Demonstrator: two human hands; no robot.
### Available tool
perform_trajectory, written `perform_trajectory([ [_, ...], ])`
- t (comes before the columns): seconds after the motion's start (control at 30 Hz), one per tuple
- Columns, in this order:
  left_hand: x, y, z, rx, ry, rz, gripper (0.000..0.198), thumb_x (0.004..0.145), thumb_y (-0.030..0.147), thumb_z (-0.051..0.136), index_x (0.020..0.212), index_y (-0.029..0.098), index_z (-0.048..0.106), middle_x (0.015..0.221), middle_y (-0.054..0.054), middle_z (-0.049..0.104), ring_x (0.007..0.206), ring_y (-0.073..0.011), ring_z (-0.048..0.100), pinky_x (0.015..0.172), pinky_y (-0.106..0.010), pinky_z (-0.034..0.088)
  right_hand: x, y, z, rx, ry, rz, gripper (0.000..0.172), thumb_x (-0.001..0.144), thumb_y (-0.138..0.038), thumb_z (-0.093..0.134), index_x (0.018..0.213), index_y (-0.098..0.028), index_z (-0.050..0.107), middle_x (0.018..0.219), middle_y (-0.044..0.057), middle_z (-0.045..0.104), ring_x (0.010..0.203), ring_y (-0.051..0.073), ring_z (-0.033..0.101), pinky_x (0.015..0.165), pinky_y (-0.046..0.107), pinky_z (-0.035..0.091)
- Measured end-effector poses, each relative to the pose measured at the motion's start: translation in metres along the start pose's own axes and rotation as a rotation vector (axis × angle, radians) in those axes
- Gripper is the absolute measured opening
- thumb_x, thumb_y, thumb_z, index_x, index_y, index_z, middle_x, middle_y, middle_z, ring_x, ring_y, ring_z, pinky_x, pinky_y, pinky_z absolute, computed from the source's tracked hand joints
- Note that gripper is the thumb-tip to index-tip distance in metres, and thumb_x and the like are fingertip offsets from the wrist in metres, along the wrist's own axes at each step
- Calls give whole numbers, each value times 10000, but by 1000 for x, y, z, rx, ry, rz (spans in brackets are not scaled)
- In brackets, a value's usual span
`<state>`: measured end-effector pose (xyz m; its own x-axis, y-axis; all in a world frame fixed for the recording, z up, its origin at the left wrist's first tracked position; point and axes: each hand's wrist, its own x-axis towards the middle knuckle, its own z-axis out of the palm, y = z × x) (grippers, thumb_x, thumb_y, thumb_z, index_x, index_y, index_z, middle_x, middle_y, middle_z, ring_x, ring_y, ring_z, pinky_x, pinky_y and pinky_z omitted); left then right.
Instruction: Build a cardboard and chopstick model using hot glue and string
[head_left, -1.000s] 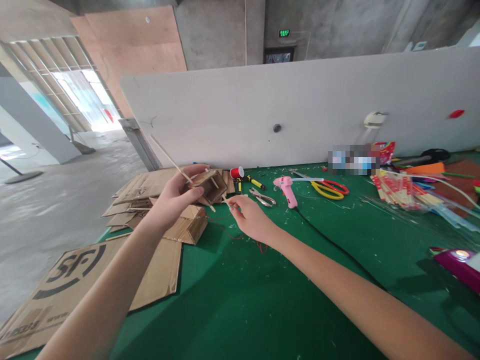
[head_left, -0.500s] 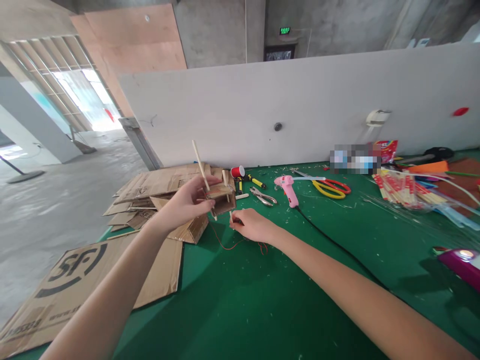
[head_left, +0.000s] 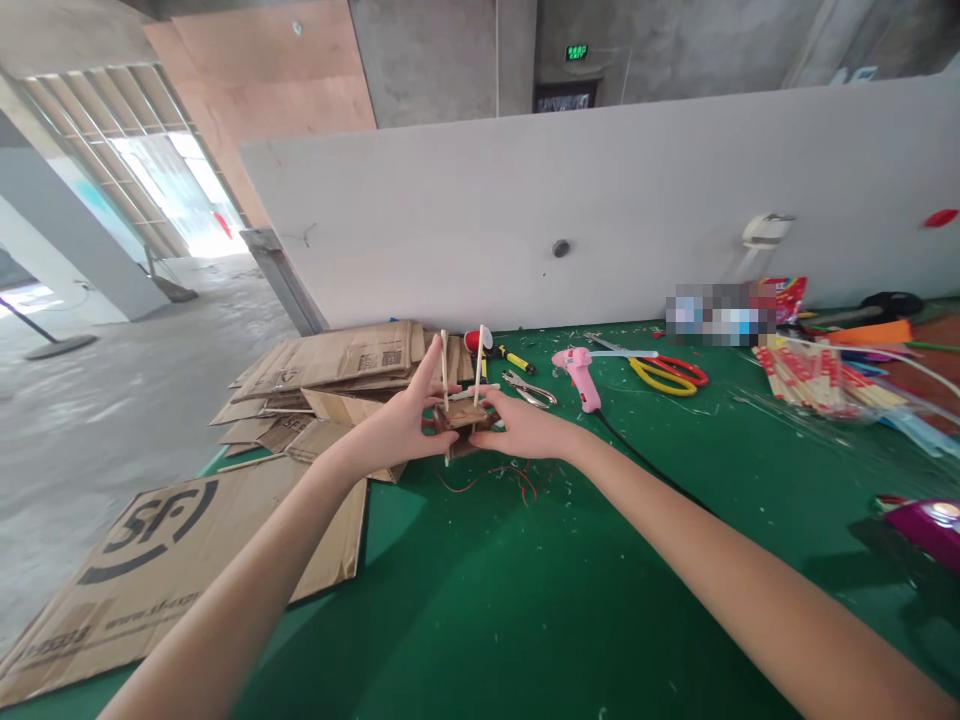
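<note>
A green bench (head_left: 525, 600) fills the lower half of the view, backed by a long white partition (head_left: 637, 200). At its left end lies a flattened cardboard sheet (head_left: 150, 560) printed with a black logo, and beyond it a loose stack of cardboard (head_left: 330, 360).

Both bare arms reach forward over the bench and meet near its far middle. The left hand (head_left: 401, 425) comes in from the left with its fingers (head_left: 429, 372) stretched up and slightly spread, thumb below, pressing the left side of a small cardboard box (head_left: 461, 415). The right hand (head_left: 525, 428) closes on the opposite side, fingers curled against it, so the box is pinched between the two hands just above the bench, in front of the cardboard stack.

To the right of the hands lie a pink glue gun (head_left: 576, 372) with its black cord trailing toward the near edge, yellow-handled scissors (head_left: 664, 375), and, farther right, a bundle of chopsticks (head_left: 810, 375). Metal pliers (head_left: 529, 388) rest just behind the right hand.

Two thin wooden sticks (head_left: 444, 365) stand roughly upright out of the box. A tangle of red wire (head_left: 495, 475) lies on the bench directly under it.
</note>
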<state>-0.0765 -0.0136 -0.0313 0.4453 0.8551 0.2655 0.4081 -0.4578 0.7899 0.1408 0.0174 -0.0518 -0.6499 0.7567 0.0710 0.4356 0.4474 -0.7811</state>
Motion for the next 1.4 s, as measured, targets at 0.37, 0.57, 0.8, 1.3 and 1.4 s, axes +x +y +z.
perform_trajectory([
  [0.37,-3,10,-14,-322,-133,-58,1174,729,152,745,1518,394,-91,1253,-146,599,881,-177,672,728,-320,564,-1,-7,1,446,54,-139,727,895,-395,589,1498,-360,183,1449,98,441,994,174,638,833,372,536],
  [0.57,-4,9,-18,-430,-103,-99,1159,736,171,759,1522,386,-66,1189,-122,622,937,-187,653,712,-285,544,2,-20,3,337,228,-60,299,961,-408,428,1148,-230,580,1078,59,644,966,188,618,704,300,524],
  [0.8,-2,11,-14,-453,-105,-41,1160,729,161,756,1524,374,-61,978,-44,606,910,-170,616,652,-233,516,3,-24,3,360,227,59,202,866,-315,526,755,-164,602,797,32,622,773,170,598,586,265,494],
  [1.3,-7,14,-22,-351,-154,-21,1267,705,162,788,1494,393,-176,964,-35,614,921,-203,664,738,-347,574,-9,-22,-1,375,13,-231,949,815,-218,654,1533,-387,57,1439,110,456,1030,193,645,787,350,567],
  [1.4,-7,12,-27,-338,-151,-31,1241,687,177,815,1514,376,-88,1000,-72,641,946,-235,681,726,-348,584,-10,-27,1,334,50,-251,941,806,-201,649,1536,-375,81,1409,108,497,988,185,644,776,353,572],
])
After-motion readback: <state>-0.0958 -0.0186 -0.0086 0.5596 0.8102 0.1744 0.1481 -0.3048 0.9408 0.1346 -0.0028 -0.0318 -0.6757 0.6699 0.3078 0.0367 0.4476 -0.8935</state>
